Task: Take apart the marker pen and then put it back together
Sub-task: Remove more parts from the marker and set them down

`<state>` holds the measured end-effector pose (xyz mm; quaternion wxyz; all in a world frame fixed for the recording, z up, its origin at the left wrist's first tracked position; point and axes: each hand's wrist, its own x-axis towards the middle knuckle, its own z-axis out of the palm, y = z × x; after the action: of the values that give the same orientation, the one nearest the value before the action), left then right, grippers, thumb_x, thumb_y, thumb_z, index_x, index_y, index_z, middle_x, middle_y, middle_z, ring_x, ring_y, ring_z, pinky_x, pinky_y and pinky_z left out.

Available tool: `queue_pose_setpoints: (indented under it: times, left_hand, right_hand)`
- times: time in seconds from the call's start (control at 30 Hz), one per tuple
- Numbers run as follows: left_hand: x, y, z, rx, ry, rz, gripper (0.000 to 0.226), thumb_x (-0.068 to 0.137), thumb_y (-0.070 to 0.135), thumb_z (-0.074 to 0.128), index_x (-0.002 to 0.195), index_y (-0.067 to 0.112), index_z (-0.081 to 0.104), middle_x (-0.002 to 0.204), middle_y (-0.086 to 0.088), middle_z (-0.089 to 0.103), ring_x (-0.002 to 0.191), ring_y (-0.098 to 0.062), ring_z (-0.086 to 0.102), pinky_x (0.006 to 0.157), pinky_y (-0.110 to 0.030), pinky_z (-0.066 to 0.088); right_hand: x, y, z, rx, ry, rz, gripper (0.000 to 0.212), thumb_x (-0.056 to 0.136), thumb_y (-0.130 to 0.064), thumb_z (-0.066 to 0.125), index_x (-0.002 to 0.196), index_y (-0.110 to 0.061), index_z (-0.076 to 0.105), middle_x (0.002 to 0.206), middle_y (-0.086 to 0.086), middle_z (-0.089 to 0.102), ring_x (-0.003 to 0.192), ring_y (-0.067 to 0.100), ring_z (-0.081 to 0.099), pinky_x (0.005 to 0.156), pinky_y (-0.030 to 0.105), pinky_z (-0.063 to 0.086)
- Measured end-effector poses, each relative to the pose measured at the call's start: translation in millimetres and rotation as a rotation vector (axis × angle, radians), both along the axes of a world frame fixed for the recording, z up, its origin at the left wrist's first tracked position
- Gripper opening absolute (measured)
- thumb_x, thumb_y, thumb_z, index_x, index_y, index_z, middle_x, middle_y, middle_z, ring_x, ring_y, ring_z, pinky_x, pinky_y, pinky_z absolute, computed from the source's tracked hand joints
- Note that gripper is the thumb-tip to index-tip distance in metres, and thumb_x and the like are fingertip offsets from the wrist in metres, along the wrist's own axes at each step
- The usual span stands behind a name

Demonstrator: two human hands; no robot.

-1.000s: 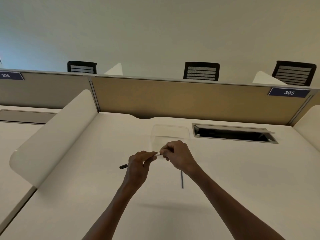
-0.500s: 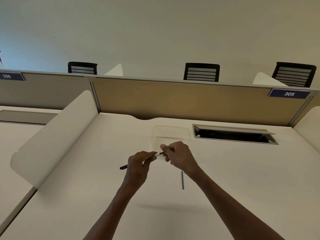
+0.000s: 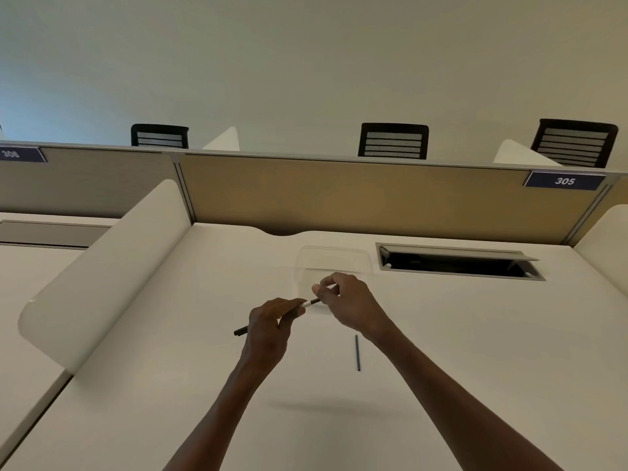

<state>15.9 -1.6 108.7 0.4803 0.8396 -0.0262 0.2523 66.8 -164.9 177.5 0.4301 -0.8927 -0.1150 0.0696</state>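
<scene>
The right hand [image 3: 343, 302] has drawn a dark piece farther out of the slim black-and-white marker pen [image 3: 307, 303] gripped by the left hand [image 3: 270, 326], pinching it, with a thin dark rod [image 3: 357, 352] lying on the white desk [image 3: 475, 334] at five o'clock and a clear plastic tray [image 3: 333, 258] at twelve.

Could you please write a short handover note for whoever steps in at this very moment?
Left hand grips the marker pen barrel above the desk, dark end pointing left.
Right hand pinches the dark part at the pen's right end.
A thin dark rod, seemingly a marker part, lies alone on the desk near the right forearm.
A clear container sits just behind the hands.
Done: pen partly apart.
Left: finish separating, then refit the rod and other parts.
</scene>
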Motion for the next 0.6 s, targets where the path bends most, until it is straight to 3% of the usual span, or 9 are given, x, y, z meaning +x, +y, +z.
queue_pose_setpoints:
  times: [0.07, 0.2, 0.37, 0.6]
  left_hand:
    - [-0.5, 0.3, 0.0, 0.001, 0.001, -0.001, 0.018, 0.087, 0.005, 0.069, 0.100, 0.016, 0.077, 0.085, 0.004, 0.075, 0.081, -0.012, 0.068, 0.073, -0.032, 0.054]
    - [-2.2, 1.4, -0.2, 0.016, 0.008, -0.005, 0.019, 0.087, 0.004, 0.070, 0.099, 0.017, 0.078, 0.085, 0.006, 0.075, 0.081, -0.011, 0.068, 0.073, -0.030, 0.053]
    - [-2.8, 2.0, -2.7, 0.028, 0.020, -0.010, 0.019, 0.087, 0.005, 0.070, 0.100, 0.016, 0.078, 0.084, 0.003, 0.075, 0.080, -0.012, 0.068, 0.071, -0.028, 0.052]
    - [-0.5, 2.4, -3.0, 0.022, 0.023, -0.008, 0.018, 0.087, 0.007, 0.070, 0.100, 0.017, 0.078, 0.082, 0.003, 0.074, 0.077, -0.012, 0.067, 0.069, -0.029, 0.051]
  right_hand:
    - [1.6, 0.3, 0.8, -0.058, 0.002, 0.000, 0.042, 0.095, -0.048, 0.051, 0.089, -0.010, 0.070, 0.082, 0.001, 0.073, 0.067, 0.014, 0.063, 0.066, 0.032, 0.052]
    - [1.1, -2.3, -0.7, -0.047, -0.009, 0.040, 0.028, 0.094, -0.032, 0.060, 0.078, -0.013, 0.074, 0.068, -0.001, 0.070, 0.053, 0.007, 0.055, 0.052, 0.021, 0.044]
    - [0.7, -3.9, 1.2, -0.057, -0.083, 0.077, 0.009, 0.087, -0.014, 0.068, 0.087, -0.014, 0.077, 0.074, -0.004, 0.069, 0.067, 0.008, 0.060, 0.059, 0.017, 0.043]
    - [4.1, -5.7, 1.6, -0.102, -0.146, 0.088, 0.020, 0.086, -0.007, 0.069, 0.106, -0.009, 0.075, 0.105, 0.007, 0.073, 0.094, 0.018, 0.066, 0.080, 0.022, 0.049]
